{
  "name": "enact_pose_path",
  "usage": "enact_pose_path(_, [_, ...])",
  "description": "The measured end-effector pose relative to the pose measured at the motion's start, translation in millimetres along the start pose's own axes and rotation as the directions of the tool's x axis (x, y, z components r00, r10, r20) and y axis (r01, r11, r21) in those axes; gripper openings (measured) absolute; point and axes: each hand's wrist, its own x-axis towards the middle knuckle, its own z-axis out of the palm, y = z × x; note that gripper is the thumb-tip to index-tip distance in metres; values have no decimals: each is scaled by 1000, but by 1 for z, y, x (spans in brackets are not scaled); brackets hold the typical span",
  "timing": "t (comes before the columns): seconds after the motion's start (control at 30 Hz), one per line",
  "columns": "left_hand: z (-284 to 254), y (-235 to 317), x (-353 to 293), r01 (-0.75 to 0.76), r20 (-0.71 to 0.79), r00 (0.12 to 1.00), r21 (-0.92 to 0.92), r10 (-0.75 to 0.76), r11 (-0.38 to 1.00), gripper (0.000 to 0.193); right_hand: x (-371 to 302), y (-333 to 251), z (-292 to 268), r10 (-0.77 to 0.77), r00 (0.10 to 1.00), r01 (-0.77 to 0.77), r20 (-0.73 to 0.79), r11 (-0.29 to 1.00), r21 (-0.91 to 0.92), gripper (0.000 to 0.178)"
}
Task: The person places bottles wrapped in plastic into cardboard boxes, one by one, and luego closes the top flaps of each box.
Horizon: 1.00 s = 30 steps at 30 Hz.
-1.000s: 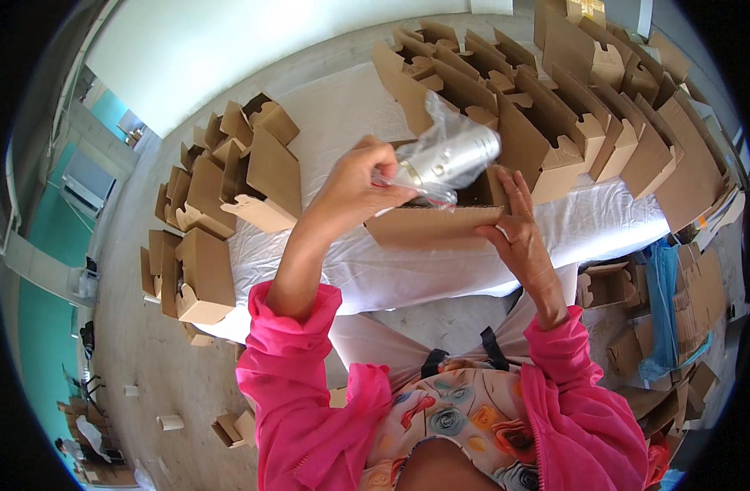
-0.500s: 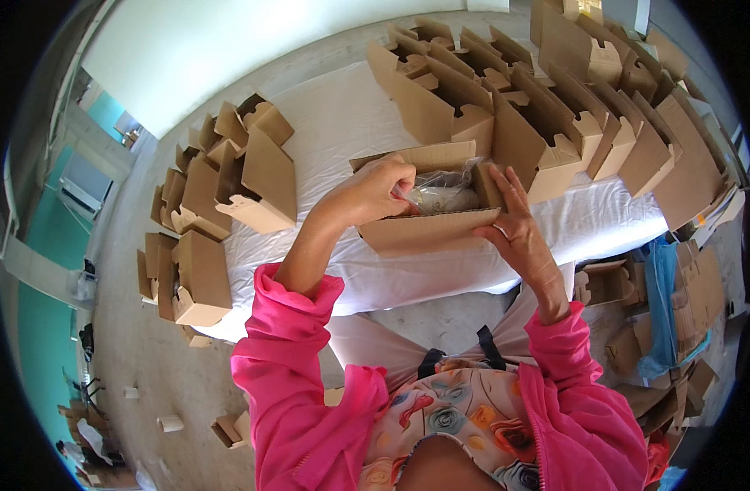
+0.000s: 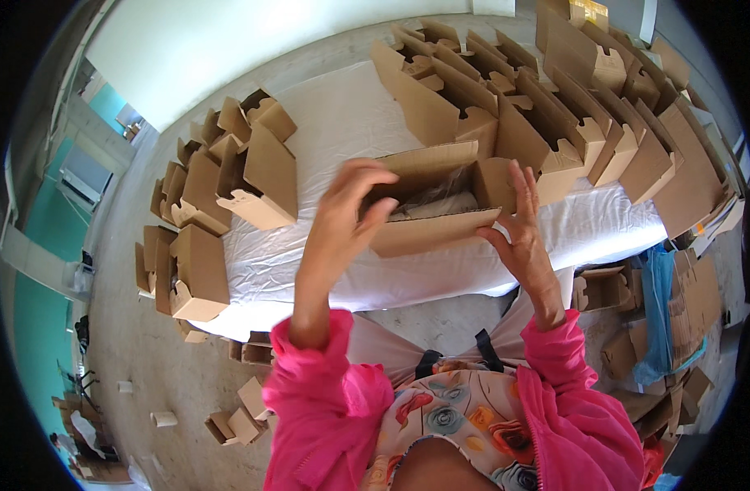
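A brown cardboard box (image 3: 432,235) sits open on the white-covered table in front of me. Inside lies a pale item in clear plastic wrap (image 3: 440,202); its kind cannot be made out. My left hand (image 3: 340,214) is at the box's left end, empty, its thumb and fingers spread apart; motion blurs it slightly. At the right end is my right hand (image 3: 524,241), its fingers stretched upward beside the end wall and its thumb near the close corner.
Several open cardboard boxes (image 3: 547,135) stand in rows at the right, with a smaller group (image 3: 260,176) at the left. The table (image 3: 334,106) has a white cover. A blue plastic bag (image 3: 657,311) and loose cardboard lie at the lower right; small boxes (image 3: 236,421) lie on the floor.
My left hand has come out of the box, let go of the plastic wrap and opened at the left end. The wrapped item sits lower inside. My right hand's fingers have straightened slightly.
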Motion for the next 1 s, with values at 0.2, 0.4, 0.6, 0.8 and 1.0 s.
enact_pose_path(0.2, [24,-2,-65,144,-280,931,-305,-233,941,42,-4,-4,9,104,984,-75,-144,978,195,19])
enact_pose_path(0.4, [63,-17,-72,78,-349,909,-395,-228,915,31,-5,-14,10,190,979,-153,-72,922,354,18])
enact_pose_path(0.6, [63,-16,-71,236,-317,879,-361,-356,903,26,-2,-11,9,90,994,-64,-63,942,330,29])
enact_pose_path(0.8, [56,-18,-54,224,-363,889,-186,-279,957,31,4,-5,29,122,989,-69,-88,887,456,57])
enact_pose_path(1.0, [52,-30,-43,306,-277,879,-297,-388,905,62,25,0,20,262,965,-229,-2,846,482,72])
